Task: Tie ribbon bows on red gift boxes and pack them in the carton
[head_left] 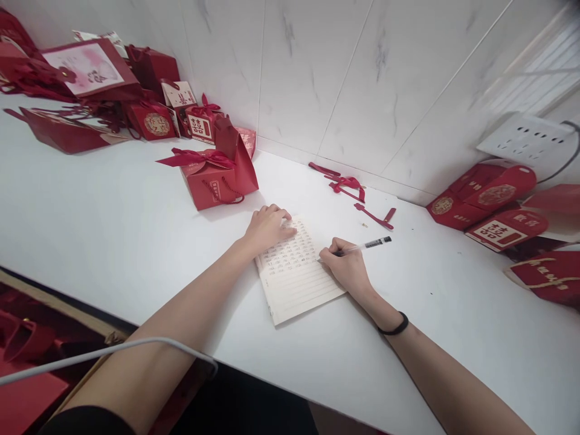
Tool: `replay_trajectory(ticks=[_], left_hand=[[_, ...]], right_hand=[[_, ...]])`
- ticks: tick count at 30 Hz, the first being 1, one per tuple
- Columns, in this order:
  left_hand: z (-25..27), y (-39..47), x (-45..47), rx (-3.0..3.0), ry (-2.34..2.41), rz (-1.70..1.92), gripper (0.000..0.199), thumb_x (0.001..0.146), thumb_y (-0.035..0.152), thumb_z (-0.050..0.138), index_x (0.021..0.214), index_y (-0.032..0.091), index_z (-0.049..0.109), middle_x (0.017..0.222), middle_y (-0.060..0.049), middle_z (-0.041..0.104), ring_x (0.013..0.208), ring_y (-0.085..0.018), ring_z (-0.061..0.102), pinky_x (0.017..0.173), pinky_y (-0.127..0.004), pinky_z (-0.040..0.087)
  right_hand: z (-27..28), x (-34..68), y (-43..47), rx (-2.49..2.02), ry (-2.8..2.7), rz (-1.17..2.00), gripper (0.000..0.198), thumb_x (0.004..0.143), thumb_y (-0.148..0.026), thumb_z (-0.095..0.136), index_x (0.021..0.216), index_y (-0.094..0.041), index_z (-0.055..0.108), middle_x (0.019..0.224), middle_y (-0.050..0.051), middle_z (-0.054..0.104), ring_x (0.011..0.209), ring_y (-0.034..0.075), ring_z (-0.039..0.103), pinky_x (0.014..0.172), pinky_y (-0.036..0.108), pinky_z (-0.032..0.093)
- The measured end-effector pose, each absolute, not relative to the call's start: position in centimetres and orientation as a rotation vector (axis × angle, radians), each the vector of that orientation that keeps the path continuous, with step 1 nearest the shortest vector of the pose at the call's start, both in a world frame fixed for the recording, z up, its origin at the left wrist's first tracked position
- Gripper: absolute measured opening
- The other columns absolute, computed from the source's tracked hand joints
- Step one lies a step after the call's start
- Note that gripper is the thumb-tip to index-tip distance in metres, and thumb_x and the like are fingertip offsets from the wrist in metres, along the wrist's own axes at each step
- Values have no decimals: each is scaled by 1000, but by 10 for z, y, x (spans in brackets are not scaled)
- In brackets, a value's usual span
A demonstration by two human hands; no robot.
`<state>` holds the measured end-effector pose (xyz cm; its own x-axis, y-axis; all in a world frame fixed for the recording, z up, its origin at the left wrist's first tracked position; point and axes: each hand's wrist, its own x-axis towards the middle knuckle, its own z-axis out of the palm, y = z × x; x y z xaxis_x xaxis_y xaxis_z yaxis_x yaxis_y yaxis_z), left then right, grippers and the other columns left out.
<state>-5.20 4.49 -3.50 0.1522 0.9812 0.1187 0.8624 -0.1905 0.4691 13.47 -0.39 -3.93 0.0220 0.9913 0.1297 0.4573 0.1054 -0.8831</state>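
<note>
A lined notepad (303,292) lies at a slant on the white table, its upper lines covered in handwriting and several lower lines blank. My right hand (348,266) pinches a clear pen (374,243) with a dark cap end, its tip touching the paper near the right edge of the writing. Over the notepad's upper left rests my left hand (270,229), fingers spread and slightly bent, pressing on the page. Just beyond the left hand stands a red gift box (206,181) with a ribbon bow.
Red ribbon strips (347,187) lie near the wall. Red gift boxes and bags (151,121) crowd the back left, and more red boxes (483,187) stand at right below a white power strip (528,140). A pale cable (136,343) crosses above my left forearm.
</note>
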Motion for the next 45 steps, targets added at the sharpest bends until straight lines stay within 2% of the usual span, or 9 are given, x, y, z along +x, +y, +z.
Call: replay_trajectory(ticks=[6,11,17,22,26,28,34,41,45], left_hand=[[-34,46,-53,2168,1788,561,32,77,41,57,102,23,62,111,-6,58,106,-27,50,92,-40,37],[-36,41,-57,2195,1776,590,27,77,37,57,98,22,63,107,-7,61,103,-28,54,89,-41,41],[-30,38,-56,2125,1822,1135,20,82,21,48,99,23,60,109,-6,59,108,-21,53,98,-35,38],[7,49,-73,2053,2171,1331,39,77,20,51,116,21,49,129,-13,48,123,-28,41,99,-44,34],[36,61,-122,1922,2416,1459,60,77,34,55,130,17,33,143,-17,31,133,-31,28,104,-51,25],[41,63,-153,1842,2466,1364,72,74,43,59,133,15,29,143,-19,32,134,-32,27,105,-51,24],[30,51,-214,1694,2334,762,85,62,51,69,131,14,35,139,-21,36,129,-37,36,102,-50,31],[29,18,-234,1610,1903,1092,82,55,43,79,123,15,42,130,-18,45,118,-31,50,100,-42,40],[44,-21,-254,1091,1581,1350,61,70,46,69,119,19,45,122,-13,56,104,-28,60,87,-44,51]], right_hand=[[-41,139,-1,-1385,-1346,924,31,65,-29,56,52,-22,29,43,-8,31,40,8,27,38,21,19],[-43,146,9,-1211,-982,1171,46,68,-45,67,56,-21,29,46,-7,38,34,5,23,34,19,13],[-49,142,16,-1181,-1004,1211,49,65,-56,71,59,-21,36,47,-6,42,36,5,25,32,15,14],[-51,140,15,-1175,-1025,1214,53,61,-60,71,59,-21,36,45,-7,42,35,4,24,31,15,15],[-50,140,15,-1202,-1067,1207,51,62,-61,67,60,-21,35,44,-7,42,34,4,25,31,14,15],[-50,140,16,-1232,-1089,1201,50,62,-60,65,60,-21,34,44,-7,42,34,4,25,31,14,15],[-48,139,16,-1236,-1106,1207,48,60,-58,65,60,-21,34,44,-7,43,32,4,26,29,14,15],[-42,140,10,-1265,-1126,1210,46,60,-58,63,60,-21,35,44,-7,44,32,4,28,29,14,15],[-43,141,10,-1282,-1195,1174,44,62,-58,61,60,-21,36,45,-6,44,33,5,29,30,15,18]])
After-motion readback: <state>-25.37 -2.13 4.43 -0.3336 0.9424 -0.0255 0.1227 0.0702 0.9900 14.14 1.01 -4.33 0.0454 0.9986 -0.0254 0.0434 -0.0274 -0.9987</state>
